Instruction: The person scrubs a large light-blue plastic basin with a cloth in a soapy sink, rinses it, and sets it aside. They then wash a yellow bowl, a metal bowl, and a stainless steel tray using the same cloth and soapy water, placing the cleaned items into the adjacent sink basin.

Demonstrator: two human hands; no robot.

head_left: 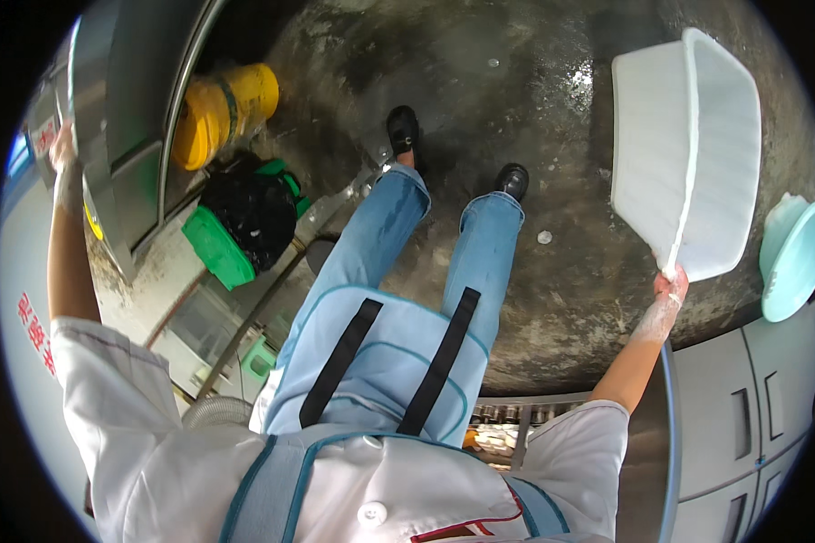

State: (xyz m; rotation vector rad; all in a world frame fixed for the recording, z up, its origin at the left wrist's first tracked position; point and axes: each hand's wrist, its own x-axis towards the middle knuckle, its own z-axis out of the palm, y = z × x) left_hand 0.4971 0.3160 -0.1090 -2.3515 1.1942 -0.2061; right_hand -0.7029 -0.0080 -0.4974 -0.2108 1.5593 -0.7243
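My right hand point(671, 285) grips the rim of a large white plastic tub point(655, 136), which hangs tilted on its side over the wet floor at the right. White foam or residue clings to that wrist and forearm. At the far left, my left hand point(62, 147) is raised to the edge of a stainless-steel fixture point(89, 88); its fingers are small in view, and whether they grip the edge cannot be told.
A yellow bucket point(227, 112) and a green bin point(221, 248) with a black bag are at the left. A light-green basin point(793, 261) stands by steel cabinets point(716, 407) at the right. The concrete floor point(475, 81) is wet.
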